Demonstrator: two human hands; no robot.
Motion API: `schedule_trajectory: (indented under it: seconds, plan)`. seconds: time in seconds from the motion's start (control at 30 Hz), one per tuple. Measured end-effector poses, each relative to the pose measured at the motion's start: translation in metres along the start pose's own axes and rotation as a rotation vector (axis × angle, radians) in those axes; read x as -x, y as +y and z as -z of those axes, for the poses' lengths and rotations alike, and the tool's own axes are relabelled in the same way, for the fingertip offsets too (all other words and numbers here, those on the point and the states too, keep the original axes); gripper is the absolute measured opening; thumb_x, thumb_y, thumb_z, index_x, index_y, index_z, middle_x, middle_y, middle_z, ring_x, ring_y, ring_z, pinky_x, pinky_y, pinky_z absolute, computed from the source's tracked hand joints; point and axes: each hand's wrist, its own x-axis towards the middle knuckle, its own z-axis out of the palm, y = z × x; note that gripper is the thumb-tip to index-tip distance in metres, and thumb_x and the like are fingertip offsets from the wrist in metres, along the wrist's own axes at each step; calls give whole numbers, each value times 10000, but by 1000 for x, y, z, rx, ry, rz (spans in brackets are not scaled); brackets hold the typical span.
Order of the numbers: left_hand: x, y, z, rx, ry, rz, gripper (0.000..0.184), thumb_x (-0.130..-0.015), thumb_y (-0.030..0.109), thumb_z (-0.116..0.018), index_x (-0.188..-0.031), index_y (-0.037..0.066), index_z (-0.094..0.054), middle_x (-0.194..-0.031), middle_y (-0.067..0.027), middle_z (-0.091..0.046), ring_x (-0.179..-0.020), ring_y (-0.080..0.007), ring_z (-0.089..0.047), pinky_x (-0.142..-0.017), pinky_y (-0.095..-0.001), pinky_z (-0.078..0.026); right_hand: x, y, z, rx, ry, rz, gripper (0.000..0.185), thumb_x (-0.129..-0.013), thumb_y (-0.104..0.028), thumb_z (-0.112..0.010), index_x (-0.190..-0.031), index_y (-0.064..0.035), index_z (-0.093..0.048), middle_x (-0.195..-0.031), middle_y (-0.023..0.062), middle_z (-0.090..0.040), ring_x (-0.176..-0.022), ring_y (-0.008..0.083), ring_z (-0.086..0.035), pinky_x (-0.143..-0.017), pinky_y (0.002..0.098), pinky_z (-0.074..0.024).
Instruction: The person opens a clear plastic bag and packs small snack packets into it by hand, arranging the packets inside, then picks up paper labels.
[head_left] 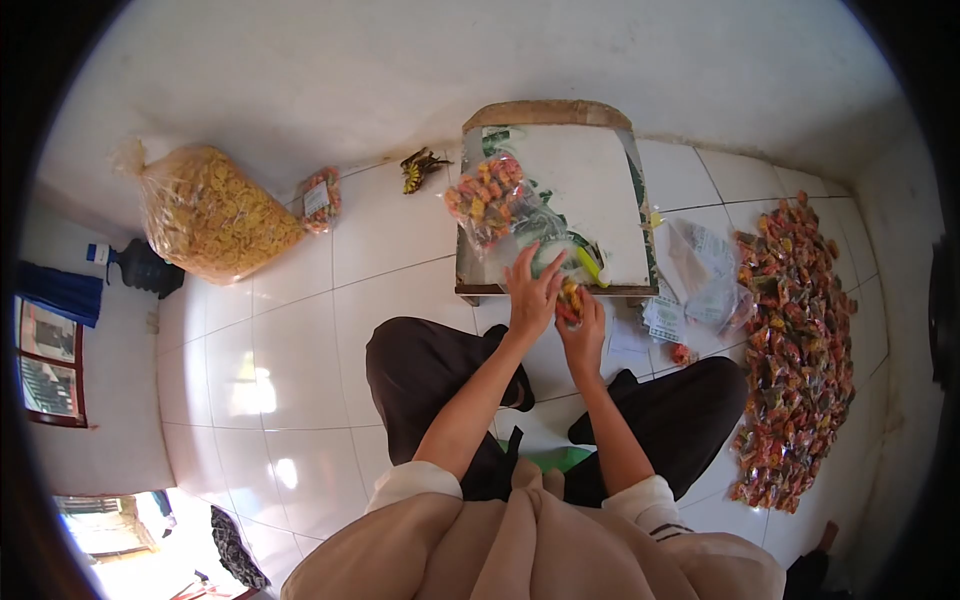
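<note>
My left hand (pixel 533 292) is over the near edge of the low table, fingers spread, beside the mouth of a clear plastic bag (pixel 488 195) that holds several small red and yellow snack packets. Whether its fingertips touch the plastic is unclear. Just right of it, my right hand (pixel 583 332) closes on a small snack packet (pixel 569 300) with red and yellow contents. A yellow-green cutter-like tool (pixel 590 265) lies on the table close beyond both hands.
The low white-topped table (pixel 600 170) stands against the wall. On the right floor spreads a large heap of snack packets (pixel 795 360), near clear bags with printed labels (pixel 705 265). At left are a big sack of yellow snacks (pixel 215 215), a filled bag (pixel 320 200) and small bananas (pixel 420 172).
</note>
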Motion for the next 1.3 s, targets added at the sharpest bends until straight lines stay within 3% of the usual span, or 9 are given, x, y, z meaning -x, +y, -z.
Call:
schedule_trajectory:
  seconds: [0.1, 0.17, 0.3, 0.37, 0.5, 0.77, 0.97, 1.07, 1.3]
  plan:
    - [-2, 0, 2, 15, 16, -20, 346, -887, 217, -477, -1228, 265, -511, -1311, -115, -339, -1219, -321, -312, -967, -568, -207, -28, 3, -11, -9, 44, 69, 557, -683, -3, -665, -1192, 28, -441, -1094, 199, -491, -1015, 351, -487, -852, 388, -425]
    - [-4, -1, 4, 7, 28, -43, 354, -883, 205, -476, -1233, 242, -514, -1305, -128, -356, -1201, -321, -333, -979, -519, -215, -42, 6, -23, -74, -89, -105, 552, -692, -3, -659, -1199, 16, -442, -1087, 191, -508, -999, 349, -506, -834, 383, -432]
    - [-9, 1, 20, -92, -68, -82, 367, -894, 306, -452, -1245, 211, -497, -1313, -92, -376, -1250, -310, -300, -1030, -504, -144, -70, 13, -51, -303, -42, 16, 543, -696, -4, -661, -1195, 5, -449, -1070, 183, -519, -991, 343, -517, -828, 372, -437]
    - [-18, -14, 18, 136, 57, -51, 383, -901, 295, -438, -1269, 191, -463, -1322, -101, -361, -1258, -292, -292, -1026, -549, -114, -81, 28, -73, -187, 46, 104, 529, -709, -10, -656, -1198, -15, -455, -1089, 181, -511, -997, 334, -519, -832, 353, -442]
    - [-80, -51, 13, 65, 92, 27, 416, -894, 258, -441, -1302, 185, -410, -1329, -70, -369, -1275, -277, -276, -1028, -585, -74, -102, 5, -66, -63, 80, 147, 480, -754, -80, -656, -1191, -27, -466, -1080, 149, -538, -1031, 310, -510, -845, 364, -438]
    - [-134, -92, 12, -372, -295, -330, 416, -889, 315, -456, -1301, 293, -403, -1367, -2, -333, -1323, -217, -193, -1001, -623, -65, -130, 3, -82, -78, 49, 138, 486, -750, -77, -654, -1195, -35, -465, -1109, 140, -522, -1024, 319, -482, -853, 382, -417]
    - [-133, -93, 13, -372, -242, -419, 453, -812, 365, -544, -1254, 374, -441, -1328, -1, -365, -1293, -245, -231, -985, -650, -50, -145, 15, -93, 211, 63, 204, 533, -740, -69, -661, -1225, -63, -438, -1147, 145, -469, -961, 313, -486, -842, 385, -416]
    - [-133, -92, 11, -393, -225, -410, 472, -780, 343, -584, -1232, 388, -457, -1317, 3, -369, -1283, -264, -235, -971, -668, -70, -143, 26, -100, -107, -12, -31, 601, -718, -75, -679, -1255, -62, -409, -1193, 173, -387, -962, 314, -481, -831, 395, -431]
    - [-131, -96, -5, -484, -204, -402, 438, -730, 289, -637, -1149, 322, -516, -1275, -21, -386, -1295, -280, -205, -938, -712, -89, -139, 58, -72, -143, -256, 61, 779, -694, -38, -673, -1354, -56, -260, -1211, 190, -324, -1013, 325, -481, -855, 368, -430]
